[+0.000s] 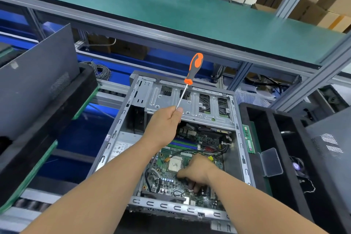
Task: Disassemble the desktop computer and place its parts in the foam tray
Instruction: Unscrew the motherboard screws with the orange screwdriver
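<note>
The open desktop case (121, 119) lies in front of me with its green motherboard (201, 142) and bare CPU (174, 164) showing. My left hand (165, 123) is raised above the case, shut on the metal shaft of an orange and grey screwdriver (193, 68), handle pointing up and away. My right hand (195, 173) reaches down onto the lower part of the motherboard, fingers curled at a small connector or part; what they pinch is hidden. The black foam tray (284, 119) stands right of the case, with two green memory sticks (248, 140) at its left edge.
A clear plastic box (270, 161) rests on the tray's left wall. A grey side panel (330, 150) leans in the tray at the right. Another black tray with a panel (38, 85) stands at the left. A green shelf (171, 11) runs overhead behind the case.
</note>
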